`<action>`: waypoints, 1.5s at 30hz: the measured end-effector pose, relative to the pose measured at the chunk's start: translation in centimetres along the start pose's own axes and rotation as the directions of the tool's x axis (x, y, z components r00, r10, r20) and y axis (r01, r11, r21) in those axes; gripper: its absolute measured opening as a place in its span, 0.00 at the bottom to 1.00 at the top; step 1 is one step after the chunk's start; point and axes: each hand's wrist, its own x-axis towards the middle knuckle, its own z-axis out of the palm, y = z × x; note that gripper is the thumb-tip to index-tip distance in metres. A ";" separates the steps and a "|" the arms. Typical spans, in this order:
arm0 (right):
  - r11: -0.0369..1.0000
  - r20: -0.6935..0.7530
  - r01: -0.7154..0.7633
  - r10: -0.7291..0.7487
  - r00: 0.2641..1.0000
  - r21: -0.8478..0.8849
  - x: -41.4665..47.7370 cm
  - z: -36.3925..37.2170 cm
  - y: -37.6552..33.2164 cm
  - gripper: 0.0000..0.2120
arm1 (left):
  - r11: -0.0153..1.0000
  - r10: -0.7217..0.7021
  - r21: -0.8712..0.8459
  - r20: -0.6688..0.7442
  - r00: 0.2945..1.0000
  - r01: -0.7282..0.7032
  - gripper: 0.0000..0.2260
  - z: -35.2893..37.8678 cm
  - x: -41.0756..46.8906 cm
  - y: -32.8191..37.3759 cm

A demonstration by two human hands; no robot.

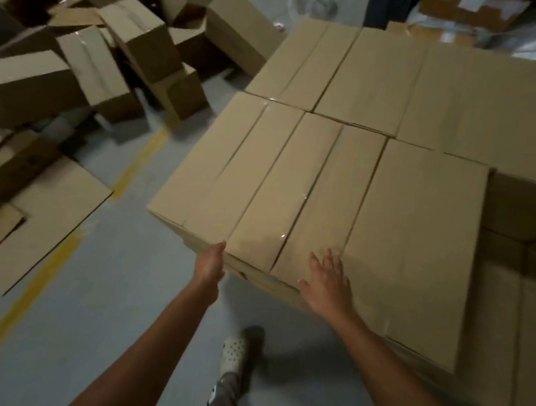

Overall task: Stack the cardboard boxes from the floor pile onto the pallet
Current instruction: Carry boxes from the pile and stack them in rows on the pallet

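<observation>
Taped brown cardboard boxes form a stack (379,93) on the right; the pallet beneath is hidden. The near middle box (306,186) of the top layer sits between a left box (218,164) and a right box (417,232). My left hand (210,267) presses against the near front face at the seam between the left and middle boxes, its fingers mostly hidden under the edge. My right hand (327,281) lies flat with spread fingers on top of the middle box near its front edge. The floor pile (112,52) of tumbled boxes lies at upper left.
Flattened cardboard sheets (47,216) lie on the grey floor at left beside a yellow floor line (32,288). My foot in a white perforated clog (234,352) stands on the floor below the stack. A lower gap in the stack (523,214) opens at right.
</observation>
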 end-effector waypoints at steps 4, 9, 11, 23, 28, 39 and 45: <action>0.998 -0.078 0.044 -0.048 0.996 -0.052 4.6 0.8 -7.4 0.35 | 0.823 0.369 0.479 -0.040 0.929 -0.306 0.20 -6.8 8.8 3.7; 0.991 -0.156 -0.041 0.022 0.987 -0.124 11.3 2.4 -15.2 0.39 | 0.571 0.527 0.711 0.065 0.847 -0.410 0.21 -11.1 22.0 8.5; 0.983 -0.201 -0.146 0.121 0.972 -0.115 13.4 2.9 -16.9 0.42 | 0.597 0.474 0.690 0.109 0.874 -0.410 0.25 -11.5 25.7 9.8; 0.875 -0.289 -0.480 0.446 0.847 -0.056 15.8 2.9 -15.5 0.52 | 0.764 0.098 0.542 0.438 0.894 -0.350 0.25 -10.5 31.5 11.4; 0.884 -0.252 -0.461 0.430 0.867 -0.075 15.9 2.5 -15.2 0.52 | 0.775 0.151 0.491 0.467 0.871 -0.398 0.23 -10.2 31.6 10.8; 0.922 -0.207 -0.388 0.376 0.903 -0.016 13.0 0.3 -12.5 0.39 | 0.197 0.527 0.834 0.352 0.773 -0.515 0.29 -6.0 27.9 8.3; 0.916 -0.228 -0.395 0.399 0.888 0.066 6.1 0.8 -3.9 0.30 | -0.028 0.401 0.586 0.749 0.527 -0.810 0.33 2.5 17.6 3.9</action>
